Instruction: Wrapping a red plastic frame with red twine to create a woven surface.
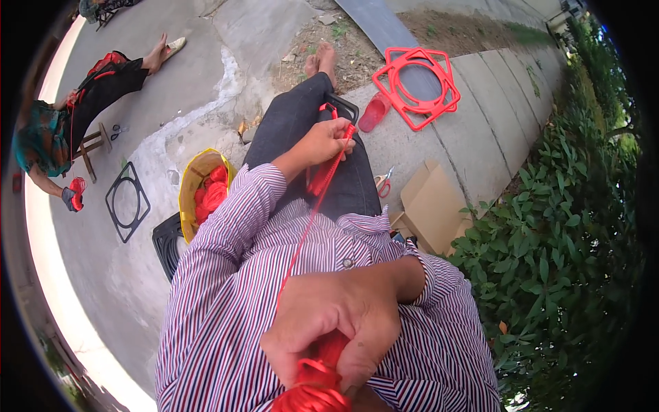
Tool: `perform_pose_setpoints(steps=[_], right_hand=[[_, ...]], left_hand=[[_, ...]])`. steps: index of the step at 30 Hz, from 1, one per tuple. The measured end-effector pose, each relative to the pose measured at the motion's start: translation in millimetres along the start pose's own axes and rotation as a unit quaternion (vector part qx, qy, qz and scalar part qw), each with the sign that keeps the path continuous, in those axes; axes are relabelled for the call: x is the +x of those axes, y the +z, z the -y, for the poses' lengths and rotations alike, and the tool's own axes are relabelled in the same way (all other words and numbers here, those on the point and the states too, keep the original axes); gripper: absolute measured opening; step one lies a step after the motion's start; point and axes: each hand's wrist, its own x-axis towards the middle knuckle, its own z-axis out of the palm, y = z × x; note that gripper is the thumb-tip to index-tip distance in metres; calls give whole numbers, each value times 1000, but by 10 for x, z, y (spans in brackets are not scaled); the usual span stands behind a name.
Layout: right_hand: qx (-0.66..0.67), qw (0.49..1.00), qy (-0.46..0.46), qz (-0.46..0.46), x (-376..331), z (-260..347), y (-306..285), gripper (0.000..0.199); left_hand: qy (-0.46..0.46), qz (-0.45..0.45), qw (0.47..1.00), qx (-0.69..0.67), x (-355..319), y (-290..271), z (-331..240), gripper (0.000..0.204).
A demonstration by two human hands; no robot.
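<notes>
Across my lap lies a black frame (349,108), part of its edge wrapped in red cord. My left hand (324,145) is closed on that red-wrapped edge, fingers and thumb pinching it. A taut strand of red cord (305,233) runs from there back toward my chest. Close to my body, my right hand (343,319) is wrapped round a bundle of red cord (312,398), whose loops spill out below the fist. Much of the frame is hidden by my left hand and forearm.
On my left stands a yellow bag (187,189) of red cord, near a bare black frame (128,202). Red frames (420,88), a red shoe (374,113), scissors (384,184) and a cardboard box (432,206) lie right, beside bushes (549,268). Another person (48,137) sits far left, holding red cord.
</notes>
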Motion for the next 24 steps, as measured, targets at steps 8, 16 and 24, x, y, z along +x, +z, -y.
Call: perform_pose_setpoints(steps=[8,16,24], right_hand=[[-77,978,-183,-66,-603,348,-334,35],[-695,493,289,-438,-1379,325,-1600,32],[-364,680,99,-629,-1364,-174,-2229,36]], left_hand=[[159,-249,952,81,-73,33,-223,42],[-72,-202,964,-157,-18,-405,-342,46],[81,-223,916,324,128,-431,-43,48]])
